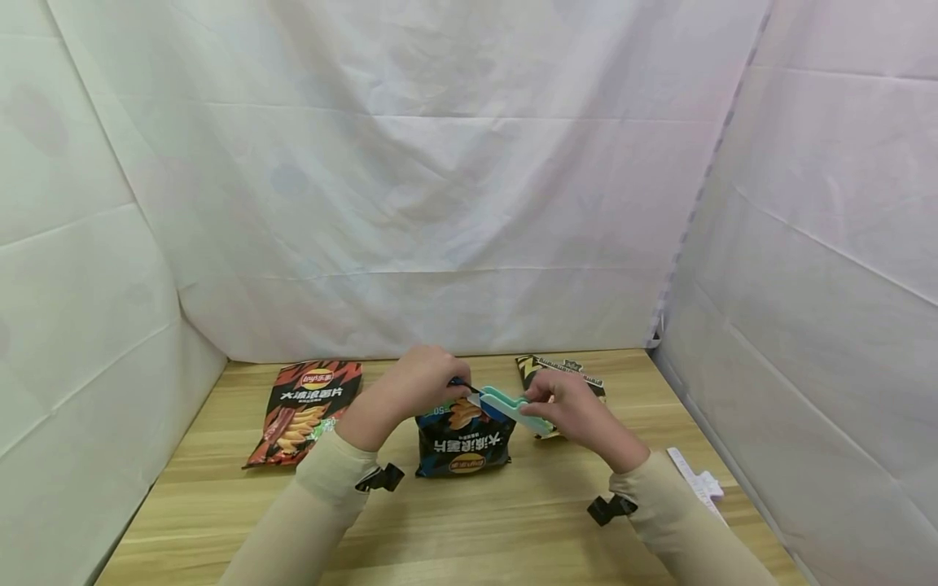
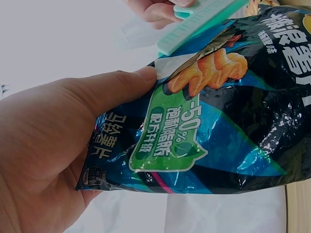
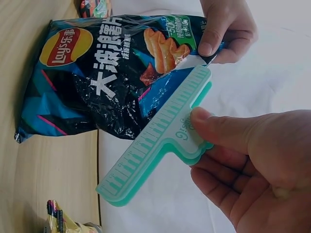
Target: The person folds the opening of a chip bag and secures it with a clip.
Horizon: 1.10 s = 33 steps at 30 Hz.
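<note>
Left hand [image 1: 419, 381] pinches the black chip bag [image 1: 462, 439] by its torn top corner, mid-bench. Right hand [image 1: 567, 404] grips the teal clip [image 1: 507, 407] beside it. Risk: the unfolded opening may slip out of the clip.

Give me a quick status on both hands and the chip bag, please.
Left hand pinches blue chip bag top corner. Right hand holds teal clip beside it. Nothing blocking.
</note>
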### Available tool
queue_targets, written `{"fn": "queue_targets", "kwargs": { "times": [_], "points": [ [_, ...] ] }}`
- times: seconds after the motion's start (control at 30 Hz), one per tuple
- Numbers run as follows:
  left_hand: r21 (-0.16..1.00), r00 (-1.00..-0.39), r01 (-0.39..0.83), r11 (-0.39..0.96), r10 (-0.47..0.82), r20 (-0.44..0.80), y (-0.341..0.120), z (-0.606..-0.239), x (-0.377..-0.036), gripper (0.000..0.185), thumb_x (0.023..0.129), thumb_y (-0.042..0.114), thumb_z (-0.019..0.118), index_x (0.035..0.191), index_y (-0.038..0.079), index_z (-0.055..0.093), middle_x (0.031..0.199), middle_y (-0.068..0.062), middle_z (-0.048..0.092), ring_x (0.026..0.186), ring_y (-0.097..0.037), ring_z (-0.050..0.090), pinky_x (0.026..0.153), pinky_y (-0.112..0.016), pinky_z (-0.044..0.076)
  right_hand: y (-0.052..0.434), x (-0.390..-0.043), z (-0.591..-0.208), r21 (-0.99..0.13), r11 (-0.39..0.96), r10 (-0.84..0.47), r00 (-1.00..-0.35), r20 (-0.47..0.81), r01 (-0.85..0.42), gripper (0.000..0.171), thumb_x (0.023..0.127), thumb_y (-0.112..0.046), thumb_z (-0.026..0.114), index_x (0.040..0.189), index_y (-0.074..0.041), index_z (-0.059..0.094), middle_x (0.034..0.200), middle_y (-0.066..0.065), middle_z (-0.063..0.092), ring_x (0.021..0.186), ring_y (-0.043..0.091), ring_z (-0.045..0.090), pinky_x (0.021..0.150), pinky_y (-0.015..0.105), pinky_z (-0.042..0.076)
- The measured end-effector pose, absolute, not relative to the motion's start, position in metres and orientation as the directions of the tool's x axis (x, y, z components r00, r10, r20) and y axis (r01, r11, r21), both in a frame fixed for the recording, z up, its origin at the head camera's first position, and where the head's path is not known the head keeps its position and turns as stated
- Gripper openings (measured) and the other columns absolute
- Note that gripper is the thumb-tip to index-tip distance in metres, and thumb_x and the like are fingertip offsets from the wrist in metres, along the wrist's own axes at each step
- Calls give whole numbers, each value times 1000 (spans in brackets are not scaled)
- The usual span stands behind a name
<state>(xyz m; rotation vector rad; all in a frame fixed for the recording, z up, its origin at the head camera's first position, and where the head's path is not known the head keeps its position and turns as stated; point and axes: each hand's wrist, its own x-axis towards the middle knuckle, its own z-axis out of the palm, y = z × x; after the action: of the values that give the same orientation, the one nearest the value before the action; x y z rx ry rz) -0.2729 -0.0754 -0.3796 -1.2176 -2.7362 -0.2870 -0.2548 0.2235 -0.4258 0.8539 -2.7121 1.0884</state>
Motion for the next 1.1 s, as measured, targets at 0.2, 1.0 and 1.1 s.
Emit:
{"fn": "queue_targets", "kwargs": {
  "times": [0.2,1.0,1.1],
  "points": [
    [128,-666,745,654,719,201,-75,-379,-272,7,104,28,81,100,23,83,87,11,75,66,-3,58,65,-29,52,223,-256,-425,-584,612,-462,-841,281,-532,19,93,-7,90,91,-21,77,93,-11,70,82,7,69,71,30,60],
    [125,-686,727,675,705,181,-72,-380,-274,10,104,32,81,99,24,83,84,13,72,65,-4,54,63,-30,49,215,-262,-427,-549,625,-505,-824,257,-555,15,98,-16,88,109,-21,79,100,-12,66,90,6,64,80,35,57],
    [142,-688,726,673,705,175,-72,-380,-274,10,105,31,80,99,23,83,83,13,71,64,-5,54,63,-30,48,216,-262,-429,-557,622,-497,-827,263,-551,15,99,-17,87,111,-22,79,101,-13,66,90,7,64,80,35,56]
  ]
}}
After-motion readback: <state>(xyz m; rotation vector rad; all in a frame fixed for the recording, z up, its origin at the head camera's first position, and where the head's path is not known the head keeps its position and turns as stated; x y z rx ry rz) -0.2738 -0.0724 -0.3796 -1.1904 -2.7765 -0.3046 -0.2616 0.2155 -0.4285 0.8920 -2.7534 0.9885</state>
